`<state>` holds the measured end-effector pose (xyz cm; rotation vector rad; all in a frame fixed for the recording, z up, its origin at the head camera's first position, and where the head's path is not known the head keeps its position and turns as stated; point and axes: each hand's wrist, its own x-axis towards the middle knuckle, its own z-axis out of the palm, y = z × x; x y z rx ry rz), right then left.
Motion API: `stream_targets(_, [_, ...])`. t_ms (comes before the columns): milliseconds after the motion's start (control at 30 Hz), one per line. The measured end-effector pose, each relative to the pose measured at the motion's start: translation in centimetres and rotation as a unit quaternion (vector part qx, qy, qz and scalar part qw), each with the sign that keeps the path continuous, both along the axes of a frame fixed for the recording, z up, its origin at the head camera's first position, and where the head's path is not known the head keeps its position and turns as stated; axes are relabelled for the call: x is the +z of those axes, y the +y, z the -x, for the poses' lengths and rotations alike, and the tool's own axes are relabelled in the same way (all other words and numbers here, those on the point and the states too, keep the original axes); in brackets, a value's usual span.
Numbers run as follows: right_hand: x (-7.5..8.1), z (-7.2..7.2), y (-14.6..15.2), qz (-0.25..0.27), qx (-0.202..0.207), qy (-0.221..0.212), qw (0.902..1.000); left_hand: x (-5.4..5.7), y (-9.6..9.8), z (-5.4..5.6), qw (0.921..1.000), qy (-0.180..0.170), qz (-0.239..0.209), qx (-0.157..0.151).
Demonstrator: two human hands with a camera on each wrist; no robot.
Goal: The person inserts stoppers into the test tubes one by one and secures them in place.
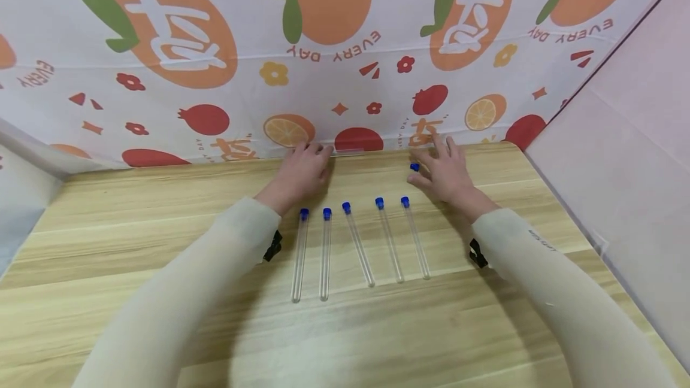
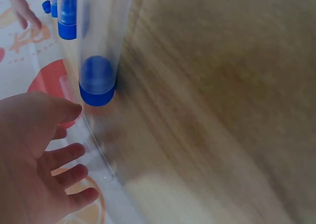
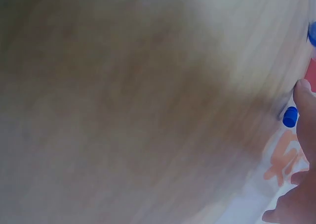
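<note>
Several clear test tubes with blue caps lie in a row on the wooden table, among them a leftmost tube [image 1: 299, 256] and a rightmost tube [image 1: 416, 241]. My left hand [image 1: 303, 173] is at the table's back edge with its fingers loosely spread, holding nothing. Beside it in the left wrist view, a clear rod-like piece [image 2: 101, 152], perhaps another tube, lies along that edge. On the right, my right hand [image 1: 444, 172] has its fingers apart. A loose blue cap [image 1: 414, 166] sits between its thumb and forefinger; whether they touch it I cannot tell.
A white cloth [image 1: 323, 85] printed with fruit hangs right behind the table's back edge. A pale wall [image 1: 636, 136] rises along the right side. Bare wood grain [image 1: 135, 226] shows left of the tubes.
</note>
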<state>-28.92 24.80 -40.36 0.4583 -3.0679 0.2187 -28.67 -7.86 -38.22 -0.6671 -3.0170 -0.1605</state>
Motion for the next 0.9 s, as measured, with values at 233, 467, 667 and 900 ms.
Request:
stream_targets(233, [-0.19, 0.23, 0.12, -0.009, 0.0, 0.005, 0.9999, -0.18, 0.15, 0.18, 0.9998, -0.011, 0.013, 0.007])
stream_targets(467, [-0.28, 0.33, 0.2, -0.013, -0.004, -0.004, 0.9999, -0.49, 0.07, 0.52, 0.9996, -0.017, 0.022, 0.01])
stream_targets(667, [-0.08, 0.46, -0.06, -0.008, 0.006, 0.009, 0.9999, -0.33, 0.01, 0.65, 0.9995, -0.021, -0.003, 0.022])
stream_targets(900, [0.11, 0.56, -0.38, -0.014, 0.036, 0.035, 0.9987, -0.26, 0.14, 0.44, 0.9994, -0.017, -0.024, 0.018])
